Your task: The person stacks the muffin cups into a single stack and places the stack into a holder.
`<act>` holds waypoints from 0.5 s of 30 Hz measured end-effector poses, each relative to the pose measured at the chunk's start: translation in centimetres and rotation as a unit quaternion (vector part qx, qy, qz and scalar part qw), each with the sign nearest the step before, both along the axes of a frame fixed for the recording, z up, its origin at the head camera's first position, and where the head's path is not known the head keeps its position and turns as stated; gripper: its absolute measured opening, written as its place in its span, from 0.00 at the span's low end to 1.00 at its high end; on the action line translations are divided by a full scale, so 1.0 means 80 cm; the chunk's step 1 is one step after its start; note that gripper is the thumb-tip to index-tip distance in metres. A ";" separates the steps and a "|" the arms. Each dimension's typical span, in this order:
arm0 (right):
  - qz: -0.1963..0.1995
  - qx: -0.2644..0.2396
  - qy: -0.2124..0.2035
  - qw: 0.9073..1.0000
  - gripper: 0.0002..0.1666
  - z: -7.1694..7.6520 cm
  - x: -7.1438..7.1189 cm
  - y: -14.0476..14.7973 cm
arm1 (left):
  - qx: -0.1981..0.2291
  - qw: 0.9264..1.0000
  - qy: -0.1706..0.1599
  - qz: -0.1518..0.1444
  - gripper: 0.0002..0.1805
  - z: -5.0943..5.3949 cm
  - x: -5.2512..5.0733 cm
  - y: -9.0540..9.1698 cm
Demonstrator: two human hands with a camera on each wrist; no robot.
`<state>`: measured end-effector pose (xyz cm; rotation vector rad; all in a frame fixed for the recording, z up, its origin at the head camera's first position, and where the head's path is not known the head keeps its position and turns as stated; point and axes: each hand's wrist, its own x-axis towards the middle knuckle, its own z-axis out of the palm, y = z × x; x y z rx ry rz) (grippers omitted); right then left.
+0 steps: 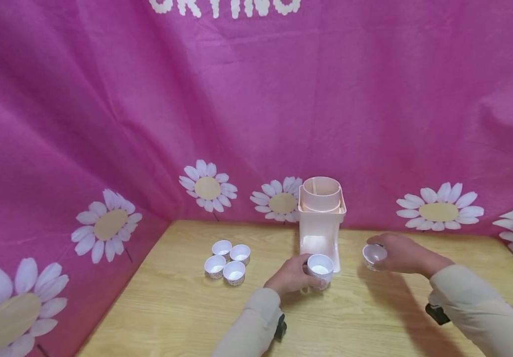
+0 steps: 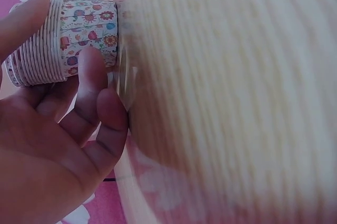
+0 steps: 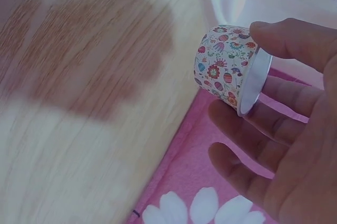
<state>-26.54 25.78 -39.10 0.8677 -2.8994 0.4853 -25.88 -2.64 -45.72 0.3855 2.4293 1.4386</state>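
Observation:
My left hand (image 1: 293, 275) grips a nested stack of paper cups (image 1: 321, 267) in front of the pink dispenser. In the left wrist view the stack (image 2: 88, 34) shows many white rims and a flower print, with thumb and fingers of the left hand (image 2: 58, 134) around it. To the right, my right hand (image 1: 406, 254) holds a single cup (image 1: 374, 256) by its rim. The right wrist view shows that cup (image 3: 225, 66) tilted, patterned outside and white inside, between thumb and fingers of the right hand (image 3: 295, 124).
A pale pink dispenser (image 1: 320, 223) with a round open top stands at the table's back edge. Several small cups, one of them here (image 1: 234, 272), form a cluster on the left of the wooden table (image 1: 158, 297). A pink flowered cloth (image 1: 247, 99) hangs behind.

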 end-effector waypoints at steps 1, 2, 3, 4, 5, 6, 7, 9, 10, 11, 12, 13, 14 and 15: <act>0.000 0.000 -0.005 1.000 0.30 0.001 0.001 -0.003 | 0.001 1.000 0.001 0.000 0.32 -0.001 0.000 -0.001; -0.002 0.001 -0.008 1.000 0.31 0.002 0.001 -0.006 | 0.003 1.000 0.001 0.000 0.32 -0.002 0.001 -0.002; -0.002 0.001 -0.010 1.000 0.31 0.003 0.002 -0.009 | 0.005 1.000 0.001 0.000 0.31 -0.002 0.001 -0.002; -0.002 0.002 -0.010 1.000 0.31 0.004 0.002 -0.011 | 0.006 1.000 0.002 0.000 0.31 -0.003 0.001 -0.003; -0.001 0.000 -0.009 1.000 0.32 0.005 0.003 -0.014 | 0.006 1.000 0.004 -0.001 0.31 -0.003 0.001 -0.003; 0.002 0.001 -0.003 1.000 0.32 0.005 0.003 -0.017 | 0.007 1.000 0.005 0.000 0.31 -0.004 0.001 -0.004; 0.003 0.001 0.001 1.000 0.31 0.005 0.005 -0.018 | 0.006 1.000 0.005 0.000 0.31 -0.004 0.001 -0.003; 0.007 0.002 0.006 1.000 0.32 0.005 0.008 -0.020 | 0.004 1.000 0.004 -0.001 0.32 -0.005 0.002 -0.002; 0.008 0.004 0.007 1.000 0.32 0.006 0.009 -0.022 | 0.001 1.000 0.003 -0.001 0.32 -0.005 0.002 -0.002; 0.006 0.005 0.004 1.000 0.32 0.008 0.010 -0.023 | 0.000 1.000 0.003 -0.001 0.32 -0.005 0.002 -0.002; 0.006 0.008 0.002 1.000 0.33 0.010 0.010 -0.025 | -0.002 1.000 0.002 0.001 0.33 -0.005 0.003 -0.002; 0.004 0.009 -0.003 1.000 0.33 0.012 0.011 -0.027 | -0.003 1.000 0.002 0.003 0.33 -0.004 0.003 -0.002; 0.002 0.012 -0.004 1.000 0.34 0.015 0.010 -0.028 | -0.003 1.000 0.003 0.004 0.33 -0.003 0.002 -0.002; 0.002 0.012 -0.004 1.000 0.34 0.018 0.010 -0.029 | -0.003 1.000 0.005 0.005 0.33 -0.003 0.001 -0.002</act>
